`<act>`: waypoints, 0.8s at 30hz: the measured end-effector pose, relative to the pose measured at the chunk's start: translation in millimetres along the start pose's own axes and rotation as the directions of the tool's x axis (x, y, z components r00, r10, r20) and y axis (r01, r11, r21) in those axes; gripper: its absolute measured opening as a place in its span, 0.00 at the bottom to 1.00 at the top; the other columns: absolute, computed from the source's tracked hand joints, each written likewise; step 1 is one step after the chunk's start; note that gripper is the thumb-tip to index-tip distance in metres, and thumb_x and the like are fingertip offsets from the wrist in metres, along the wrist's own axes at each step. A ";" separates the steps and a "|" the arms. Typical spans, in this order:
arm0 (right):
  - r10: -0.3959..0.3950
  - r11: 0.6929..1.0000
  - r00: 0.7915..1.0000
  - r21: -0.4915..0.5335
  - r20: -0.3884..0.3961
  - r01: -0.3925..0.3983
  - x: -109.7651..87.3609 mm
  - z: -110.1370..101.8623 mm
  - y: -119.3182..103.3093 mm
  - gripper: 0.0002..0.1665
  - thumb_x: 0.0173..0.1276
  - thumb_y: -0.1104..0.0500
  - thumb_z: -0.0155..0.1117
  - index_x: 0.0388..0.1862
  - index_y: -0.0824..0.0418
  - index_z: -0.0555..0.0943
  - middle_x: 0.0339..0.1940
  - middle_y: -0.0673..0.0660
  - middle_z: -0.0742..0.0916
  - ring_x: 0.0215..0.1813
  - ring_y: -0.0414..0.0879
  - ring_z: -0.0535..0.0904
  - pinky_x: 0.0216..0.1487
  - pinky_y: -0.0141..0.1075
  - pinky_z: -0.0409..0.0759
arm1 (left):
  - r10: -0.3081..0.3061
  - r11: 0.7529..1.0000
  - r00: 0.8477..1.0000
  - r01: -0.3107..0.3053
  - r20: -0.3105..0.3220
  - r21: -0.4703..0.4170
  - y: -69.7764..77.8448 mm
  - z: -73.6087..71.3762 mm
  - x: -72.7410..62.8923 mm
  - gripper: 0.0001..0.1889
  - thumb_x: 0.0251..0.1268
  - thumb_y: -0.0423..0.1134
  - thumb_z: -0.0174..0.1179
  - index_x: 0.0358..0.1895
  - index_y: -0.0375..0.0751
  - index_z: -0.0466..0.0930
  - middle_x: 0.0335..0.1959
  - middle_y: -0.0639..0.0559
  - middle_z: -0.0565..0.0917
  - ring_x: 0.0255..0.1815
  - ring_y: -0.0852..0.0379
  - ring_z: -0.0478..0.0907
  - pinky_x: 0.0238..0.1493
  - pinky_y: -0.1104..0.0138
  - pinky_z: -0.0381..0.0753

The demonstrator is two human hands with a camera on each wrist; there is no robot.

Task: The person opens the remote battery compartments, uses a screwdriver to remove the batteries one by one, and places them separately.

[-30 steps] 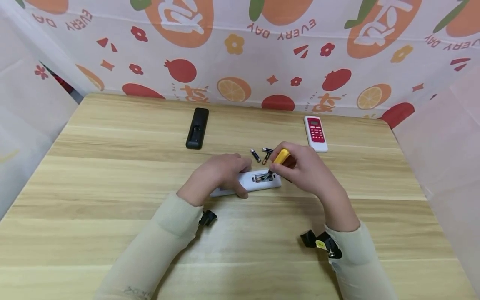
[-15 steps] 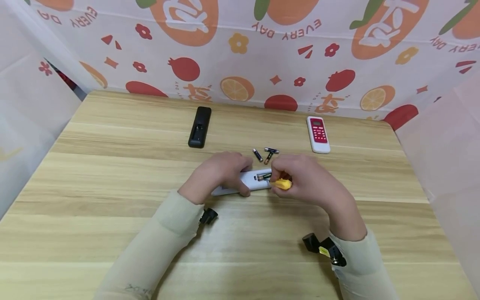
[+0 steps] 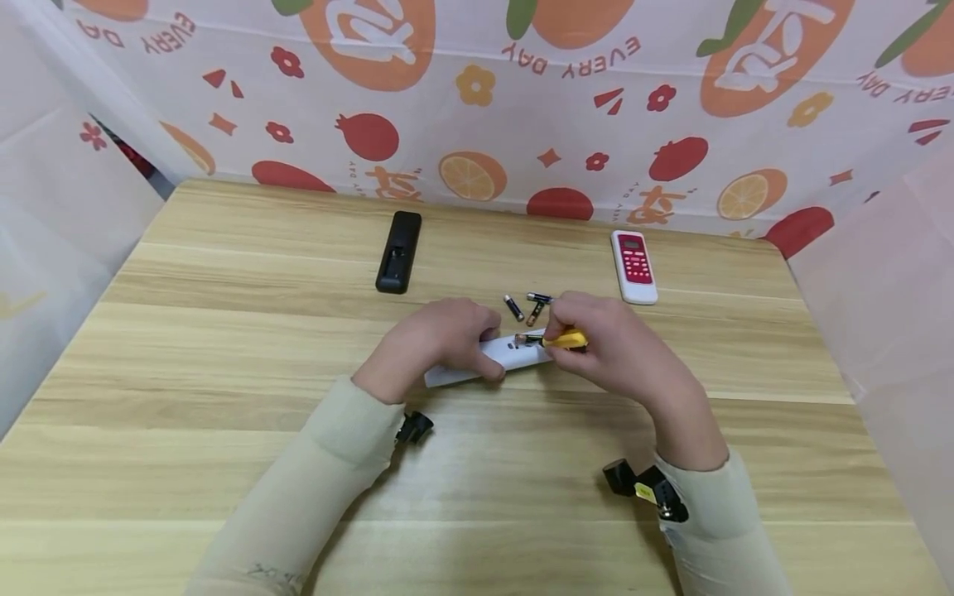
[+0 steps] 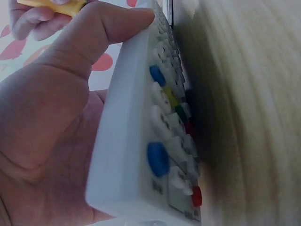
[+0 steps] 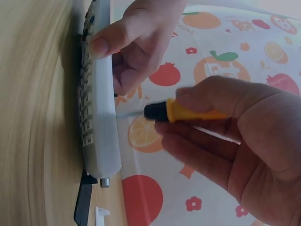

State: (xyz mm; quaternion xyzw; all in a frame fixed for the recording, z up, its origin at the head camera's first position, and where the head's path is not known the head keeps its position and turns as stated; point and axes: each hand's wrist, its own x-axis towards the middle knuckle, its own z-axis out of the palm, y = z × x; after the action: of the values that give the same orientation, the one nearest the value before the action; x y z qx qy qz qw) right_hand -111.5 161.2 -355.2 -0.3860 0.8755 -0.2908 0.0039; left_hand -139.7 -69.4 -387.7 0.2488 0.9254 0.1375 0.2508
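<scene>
A white remote control (image 3: 525, 357) lies buttons down, its battery bay uncovered and partly hidden by the right hand. My left hand (image 3: 445, 335) grips its left part, thumb along the near long edge; rows of buttons face the wood in the left wrist view. In my right hand (image 3: 611, 341) I pinch a yellow-handled screwdriver (image 5: 157, 112) with a black collar. Its thin shaft points at the remote's back; the tip is hidden. A battery (image 3: 524, 338) shows at the bay beside the screwdriver; whether it is seated or raised I cannot tell.
Just beyond the remote lie loose batteries (image 3: 513, 308). A black remote (image 3: 398, 252) rests back up at the far left, and a white remote with a red keypad (image 3: 635, 266) at the far right. A fruit-print cloth (image 3: 477, 91) hangs behind the table.
The screwdriver has gone from steep to nearly flat, dipping toward the remote's near edge, then shifting back over the bay. My left hand keeps its grip on the remote, which now looks slightly tilted.
</scene>
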 end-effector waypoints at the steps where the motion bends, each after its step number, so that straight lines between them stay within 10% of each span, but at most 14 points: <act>1: 0.001 1.000 1.000 -0.004 -0.003 -0.001 0.1 -0.2 0.3 0.13 0.60 0.65 0.75 0.33 0.53 0.78 0.35 0.45 0.84 0.37 0.40 0.76 0.41 0.36 0.78 | 0.005 1.000 1.000 -0.005 -0.002 0.004 -0.1 -0.1 0.2 0.20 0.51 0.57 0.70 0.37 0.48 0.76 0.31 0.54 0.81 0.32 0.55 0.76 0.33 0.64 0.73; 24: 0.026 0.998 0.999 -0.051 -0.045 -0.028 0.6 -2.6 3.7 0.12 0.60 0.64 0.73 0.33 0.53 0.76 0.37 0.44 0.83 0.39 0.41 0.76 0.43 0.36 0.78 | 0.010 1.000 1.000 -0.010 0.014 -0.015 -1.6 -2.3 0.7 0.19 0.52 0.56 0.69 0.36 0.48 0.76 0.33 0.53 0.80 0.33 0.55 0.76 0.34 0.64 0.73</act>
State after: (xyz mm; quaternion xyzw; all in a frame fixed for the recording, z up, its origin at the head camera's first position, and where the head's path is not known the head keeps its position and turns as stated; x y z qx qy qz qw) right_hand -115.0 164.1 -354.8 -0.3677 0.8876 -0.2767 -0.0215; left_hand -142.1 -70.6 -386.6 0.2526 0.9213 0.1440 0.2583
